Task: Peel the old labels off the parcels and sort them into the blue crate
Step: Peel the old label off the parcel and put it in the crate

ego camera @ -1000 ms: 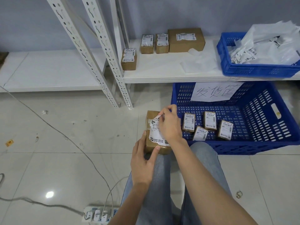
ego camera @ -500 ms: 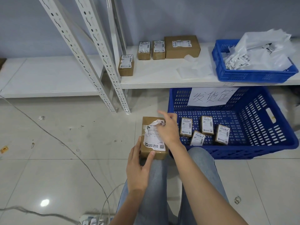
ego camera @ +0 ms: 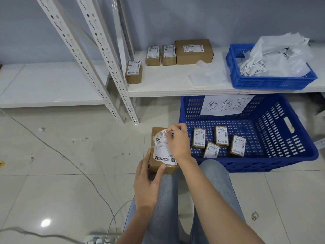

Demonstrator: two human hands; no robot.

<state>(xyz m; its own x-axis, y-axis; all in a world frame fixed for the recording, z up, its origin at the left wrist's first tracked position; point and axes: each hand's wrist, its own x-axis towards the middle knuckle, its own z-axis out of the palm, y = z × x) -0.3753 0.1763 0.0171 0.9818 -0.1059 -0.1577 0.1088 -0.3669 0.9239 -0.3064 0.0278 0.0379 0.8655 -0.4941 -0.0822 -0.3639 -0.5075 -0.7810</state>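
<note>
Between both hands' grip, parcel

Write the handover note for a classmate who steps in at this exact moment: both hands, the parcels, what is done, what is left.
Left hand: holds the parcel steady on the lap.
Right hand: pinches the top edge of the old label, partly lifted.
Done: four small parcels lie in the blue crate on the floor.
Left: finish this peel, put the parcel in the crate, then do the four boxes on the shelf.
</note>
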